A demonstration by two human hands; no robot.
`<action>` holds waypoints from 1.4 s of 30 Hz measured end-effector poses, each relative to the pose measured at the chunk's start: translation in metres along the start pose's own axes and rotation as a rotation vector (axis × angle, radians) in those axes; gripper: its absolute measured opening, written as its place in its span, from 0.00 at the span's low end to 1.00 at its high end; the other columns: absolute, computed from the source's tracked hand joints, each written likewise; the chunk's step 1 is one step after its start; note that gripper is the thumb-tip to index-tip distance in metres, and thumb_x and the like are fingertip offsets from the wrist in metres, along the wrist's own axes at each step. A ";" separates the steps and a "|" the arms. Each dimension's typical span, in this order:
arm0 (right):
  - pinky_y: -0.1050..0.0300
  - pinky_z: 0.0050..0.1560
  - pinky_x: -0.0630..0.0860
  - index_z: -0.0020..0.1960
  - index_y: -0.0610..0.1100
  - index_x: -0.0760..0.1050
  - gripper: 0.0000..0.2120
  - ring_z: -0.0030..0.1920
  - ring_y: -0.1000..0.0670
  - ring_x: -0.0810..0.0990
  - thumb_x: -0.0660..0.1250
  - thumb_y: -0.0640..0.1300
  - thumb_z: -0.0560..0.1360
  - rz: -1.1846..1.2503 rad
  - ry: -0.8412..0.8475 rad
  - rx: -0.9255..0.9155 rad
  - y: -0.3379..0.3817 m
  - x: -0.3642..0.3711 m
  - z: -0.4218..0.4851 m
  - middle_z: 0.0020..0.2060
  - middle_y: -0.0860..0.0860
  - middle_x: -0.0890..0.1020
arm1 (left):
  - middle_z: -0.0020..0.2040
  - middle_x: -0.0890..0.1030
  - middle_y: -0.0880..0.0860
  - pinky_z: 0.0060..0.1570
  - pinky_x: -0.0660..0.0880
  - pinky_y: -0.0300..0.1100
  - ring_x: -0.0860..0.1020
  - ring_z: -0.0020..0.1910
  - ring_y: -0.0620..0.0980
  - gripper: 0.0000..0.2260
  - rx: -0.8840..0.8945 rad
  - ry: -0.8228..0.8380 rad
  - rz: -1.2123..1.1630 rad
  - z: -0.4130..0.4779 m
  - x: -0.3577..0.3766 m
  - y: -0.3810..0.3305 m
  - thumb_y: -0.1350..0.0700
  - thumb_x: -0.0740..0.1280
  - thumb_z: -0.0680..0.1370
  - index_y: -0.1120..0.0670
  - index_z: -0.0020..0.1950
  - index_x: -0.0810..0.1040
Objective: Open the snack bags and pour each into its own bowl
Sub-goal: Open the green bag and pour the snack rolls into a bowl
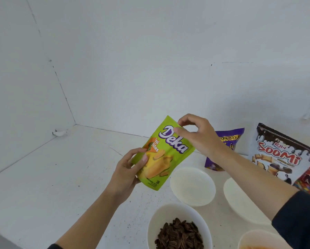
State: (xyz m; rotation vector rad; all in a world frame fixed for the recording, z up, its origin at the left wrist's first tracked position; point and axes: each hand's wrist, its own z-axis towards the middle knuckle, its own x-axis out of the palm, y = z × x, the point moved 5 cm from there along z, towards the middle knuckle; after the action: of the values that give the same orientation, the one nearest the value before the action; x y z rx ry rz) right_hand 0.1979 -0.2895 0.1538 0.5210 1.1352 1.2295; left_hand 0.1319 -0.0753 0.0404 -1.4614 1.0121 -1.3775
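Holding Deka bag (168,155), left fingers (143,159) gripping, right fingers (182,131) pinching, white table (69,168), white walls (150,69)

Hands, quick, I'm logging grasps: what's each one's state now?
Left hand: grips the green Deka bag at its lower side.
Right hand: pinches its top corner.

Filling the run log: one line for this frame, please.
phase: opening green Deka bag | left hand: grips bag's lower side | right hand: pinches top corner | seed bowl: filled | white bowl: empty
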 end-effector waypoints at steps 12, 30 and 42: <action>0.59 0.48 0.73 0.53 0.48 0.73 0.03 0.56 0.51 0.79 0.65 0.42 0.80 0.107 0.002 0.100 -0.018 0.007 -0.004 0.52 0.52 0.80 | 0.62 0.84 0.57 0.54 0.81 0.52 0.84 0.59 0.56 0.19 -0.096 -0.141 -0.332 0.008 0.032 0.026 0.49 0.68 0.77 0.55 0.65 0.75; 0.37 0.58 0.77 0.55 0.52 0.78 0.09 0.55 0.36 0.81 0.72 0.43 0.77 0.265 0.042 0.119 -0.031 -0.008 -0.017 0.53 0.45 0.83 | 0.63 0.83 0.55 0.50 0.83 0.50 0.83 0.59 0.59 0.19 0.030 0.062 0.056 0.020 0.024 -0.022 0.58 0.74 0.73 0.52 0.63 0.76; 0.44 0.47 0.81 0.51 0.41 0.76 0.07 0.51 0.40 0.85 0.72 0.35 0.76 0.482 -0.045 0.328 -0.082 0.007 -0.035 0.50 0.43 0.86 | 0.57 0.84 0.47 0.53 0.83 0.55 0.84 0.55 0.53 0.21 0.103 0.109 0.455 0.030 0.023 -0.028 0.58 0.79 0.70 0.49 0.61 0.80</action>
State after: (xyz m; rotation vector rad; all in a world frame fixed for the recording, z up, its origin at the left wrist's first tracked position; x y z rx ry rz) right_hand 0.2050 -0.3173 0.0688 1.1135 1.2198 1.4349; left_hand 0.1632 -0.0875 0.0732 -1.0078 1.2340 -1.1629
